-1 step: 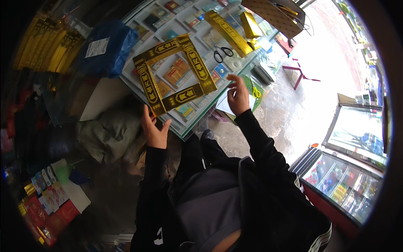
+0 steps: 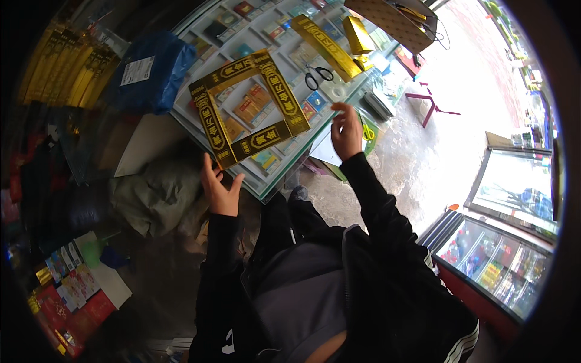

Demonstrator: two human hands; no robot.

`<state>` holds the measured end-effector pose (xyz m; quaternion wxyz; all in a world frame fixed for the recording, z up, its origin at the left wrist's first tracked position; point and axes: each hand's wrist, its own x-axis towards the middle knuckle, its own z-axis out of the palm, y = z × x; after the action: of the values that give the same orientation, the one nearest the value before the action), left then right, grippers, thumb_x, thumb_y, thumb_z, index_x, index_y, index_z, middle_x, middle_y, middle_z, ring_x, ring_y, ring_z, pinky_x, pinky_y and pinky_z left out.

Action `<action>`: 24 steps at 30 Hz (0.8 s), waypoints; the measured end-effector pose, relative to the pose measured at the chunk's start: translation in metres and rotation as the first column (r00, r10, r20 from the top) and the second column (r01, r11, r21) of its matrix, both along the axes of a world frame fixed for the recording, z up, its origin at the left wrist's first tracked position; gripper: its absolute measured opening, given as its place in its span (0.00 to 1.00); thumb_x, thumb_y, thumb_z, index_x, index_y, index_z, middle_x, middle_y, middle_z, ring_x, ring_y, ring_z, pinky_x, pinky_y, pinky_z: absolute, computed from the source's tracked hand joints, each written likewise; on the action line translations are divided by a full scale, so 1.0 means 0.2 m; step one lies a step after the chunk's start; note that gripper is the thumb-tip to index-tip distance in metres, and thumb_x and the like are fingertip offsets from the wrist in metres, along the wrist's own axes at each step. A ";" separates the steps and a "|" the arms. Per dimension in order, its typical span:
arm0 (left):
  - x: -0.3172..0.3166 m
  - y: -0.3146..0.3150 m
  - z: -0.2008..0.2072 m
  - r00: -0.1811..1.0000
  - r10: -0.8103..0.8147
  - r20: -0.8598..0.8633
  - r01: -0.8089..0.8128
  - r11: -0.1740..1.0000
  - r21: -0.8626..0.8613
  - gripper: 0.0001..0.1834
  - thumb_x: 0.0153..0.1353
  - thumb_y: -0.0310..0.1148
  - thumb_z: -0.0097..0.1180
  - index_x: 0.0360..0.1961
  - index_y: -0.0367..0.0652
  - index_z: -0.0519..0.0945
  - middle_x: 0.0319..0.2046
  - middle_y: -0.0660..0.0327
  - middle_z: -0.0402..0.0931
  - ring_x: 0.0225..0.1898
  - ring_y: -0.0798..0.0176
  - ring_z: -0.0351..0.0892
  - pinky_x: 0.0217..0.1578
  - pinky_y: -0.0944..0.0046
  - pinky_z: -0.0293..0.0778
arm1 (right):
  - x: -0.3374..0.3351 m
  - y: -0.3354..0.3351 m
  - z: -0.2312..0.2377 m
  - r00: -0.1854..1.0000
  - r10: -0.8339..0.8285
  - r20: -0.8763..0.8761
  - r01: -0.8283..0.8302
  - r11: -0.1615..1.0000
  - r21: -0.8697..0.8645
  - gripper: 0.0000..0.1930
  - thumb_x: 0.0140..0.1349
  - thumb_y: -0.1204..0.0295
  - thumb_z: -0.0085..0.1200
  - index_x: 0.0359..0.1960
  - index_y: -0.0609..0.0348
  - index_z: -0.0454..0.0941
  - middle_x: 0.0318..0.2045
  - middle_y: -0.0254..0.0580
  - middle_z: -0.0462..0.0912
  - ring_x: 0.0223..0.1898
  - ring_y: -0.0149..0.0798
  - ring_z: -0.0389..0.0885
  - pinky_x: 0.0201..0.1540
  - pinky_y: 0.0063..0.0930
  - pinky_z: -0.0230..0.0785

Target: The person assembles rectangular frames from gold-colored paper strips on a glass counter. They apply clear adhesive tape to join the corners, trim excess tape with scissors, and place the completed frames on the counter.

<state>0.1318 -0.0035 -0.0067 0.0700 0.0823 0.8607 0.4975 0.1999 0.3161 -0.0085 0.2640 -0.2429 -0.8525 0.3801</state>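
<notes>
Four-sided and hollow in the middle, a black-and-gold printed cardboard frame point(image 2: 280, 89) lies flat on the glass-topped display counter point(image 2: 279, 175). Beside its near left corner is my left hand point(image 2: 221, 190), fingers spread and holding nothing; whether a fingertip touches the corner I cannot tell. My right hand point(image 2: 347, 134) hovers past the counter's right edge, apart from the frame, its fingers loosely bent with nothing seen in them. Black-handled scissors point(image 2: 318, 77) rest on the glass to the frame's right. Farther back lie a long gold printed strip point(image 2: 327, 47) and a folded gold piece point(image 2: 358, 35).
A blue wrapped parcel point(image 2: 154, 72) sits at the counter's left, with stacked gold packages point(image 2: 66, 69) beyond. A brown patterned box point(image 2: 396, 24) stands at the far right corner. Yellow-handled scissors point(image 2: 368, 131) lie on green sheets below my right hand. A purple-red stand point(image 2: 431, 109) is on the floor.
My right hand has drawn slightly away from the frame, to the right. The frame and counter sit a little farther left in the picture. My left hand stays by the corner.
</notes>
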 end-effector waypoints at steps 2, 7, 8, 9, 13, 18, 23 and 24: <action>0.02 -0.03 0.04 0.997 -0.014 -0.075 0.011 0.999 -0.039 0.53 0.54 0.26 0.73 0.77 0.44 0.54 0.66 0.49 0.60 0.60 0.49 0.72 0.58 0.53 0.74 | -0.06 0.15 0.00 0.998 -0.064 0.007 0.061 0.980 0.191 0.18 0.55 0.86 0.51 0.48 0.58 0.73 0.42 0.46 0.81 0.43 0.50 0.82 0.46 0.40 0.75; 0.03 -0.03 0.17 0.980 -0.016 -0.198 -0.002 0.996 -0.091 0.49 0.58 0.29 0.71 0.77 0.46 0.55 0.68 0.50 0.57 0.60 0.53 0.72 0.55 0.55 0.74 | -0.12 0.25 -0.05 0.988 -0.006 0.153 -0.033 0.967 0.251 0.17 0.57 0.78 0.57 0.48 0.55 0.71 0.44 0.44 0.82 0.50 0.51 0.80 0.51 0.41 0.74; 0.03 -0.01 0.21 0.976 -0.013 -0.217 -0.007 0.996 -0.088 0.49 0.59 0.29 0.71 0.77 0.46 0.55 0.68 0.51 0.57 0.60 0.53 0.72 0.55 0.55 0.74 | -0.13 0.24 -0.05 0.986 0.015 0.164 -0.062 0.957 0.284 0.17 0.57 0.77 0.58 0.48 0.55 0.71 0.44 0.44 0.82 0.50 0.51 0.80 0.51 0.42 0.74; 0.03 0.01 0.24 0.965 -0.018 -0.261 -0.007 0.995 -0.095 0.46 0.59 0.30 0.70 0.76 0.44 0.57 0.67 0.51 0.59 0.58 0.55 0.73 0.52 0.58 0.75 | -0.13 0.23 -0.05 0.981 -0.018 0.195 -0.038 0.959 0.280 0.17 0.57 0.76 0.59 0.48 0.54 0.71 0.44 0.43 0.83 0.49 0.51 0.80 0.49 0.41 0.74; 0.06 0.14 0.38 0.931 -0.083 -0.354 0.058 0.995 -0.080 0.40 0.63 0.31 0.68 0.73 0.43 0.63 0.64 0.54 0.65 0.53 0.60 0.76 0.44 0.62 0.74 | -0.13 0.18 0.04 0.990 -0.053 0.133 0.021 0.973 0.228 0.18 0.58 0.74 0.61 0.49 0.52 0.71 0.42 0.39 0.85 0.44 0.47 0.82 0.44 0.39 0.75; 0.09 0.38 0.50 0.947 -0.217 -0.235 0.243 0.966 0.087 0.28 0.67 0.29 0.61 0.67 0.40 0.70 0.53 0.56 0.75 0.46 0.66 0.75 0.44 0.67 0.72 | 0.02 0.07 0.34 0.949 -0.061 -0.308 -0.253 0.433 -0.865 0.16 0.63 0.72 0.63 0.50 0.52 0.72 0.43 0.28 0.85 0.38 0.24 0.80 0.39 0.22 0.68; 0.13 0.65 0.56 0.916 -0.388 -0.104 0.397 0.837 0.377 0.20 0.71 0.31 0.56 0.61 0.37 0.72 0.44 0.57 0.80 0.41 0.65 0.79 0.43 0.65 0.75 | 0.17 -0.18 0.57 0.871 -0.318 -0.374 -0.463 -0.283 -0.840 0.20 0.67 0.68 0.59 0.60 0.55 0.71 0.50 0.32 0.80 0.52 0.31 0.76 0.53 0.26 0.67; 0.15 0.68 0.57 0.915 -0.402 -0.046 0.382 0.821 0.425 0.20 0.70 0.31 0.57 0.60 0.37 0.72 0.44 0.57 0.80 0.41 0.66 0.79 0.43 0.65 0.76 | 0.19 -0.20 0.59 0.870 -0.333 -0.364 -0.474 -0.355 -0.806 0.20 0.68 0.69 0.58 0.60 0.56 0.71 0.52 0.34 0.79 0.53 0.32 0.76 0.55 0.27 0.67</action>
<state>0.1610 0.1319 0.1074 0.1705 0.2593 0.6940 0.6497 0.2372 0.2758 0.1092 0.1194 -0.1888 -0.0761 0.9718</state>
